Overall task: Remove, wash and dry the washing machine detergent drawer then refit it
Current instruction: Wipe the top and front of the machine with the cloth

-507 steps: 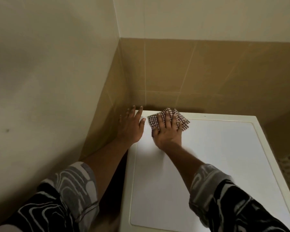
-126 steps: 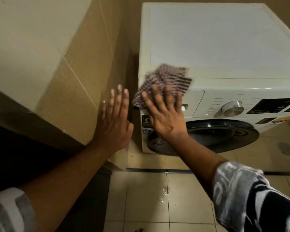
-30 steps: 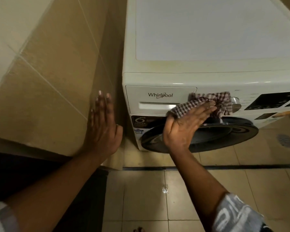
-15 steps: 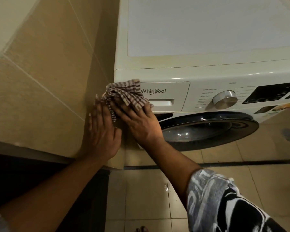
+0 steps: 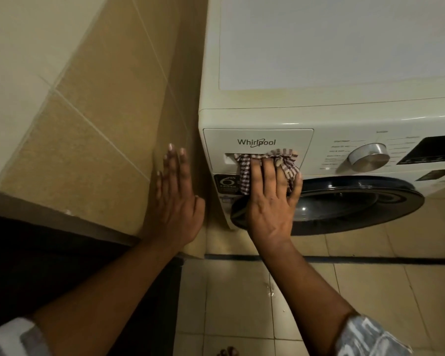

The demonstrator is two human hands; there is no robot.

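In the head view, your right hand (image 5: 270, 201) pressed the checked cloth (image 5: 244, 173) with straight fingers against the handle recess of the detergent drawer (image 5: 257, 142). The drawer sat flush in the washing machine's (image 5: 319, 60) upper left front. The cloth hid most of the recess. Your left hand (image 5: 177, 206) lay flat, fingers straight, on the tiled wall (image 5: 100, 111) just beside the machine. The dial (image 5: 369, 156) and dark door (image 5: 357, 201) lay to the right.

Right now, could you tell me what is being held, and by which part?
Right hand presses the checked cloth, at its middle, against the drawer front; left hand holds nothing.
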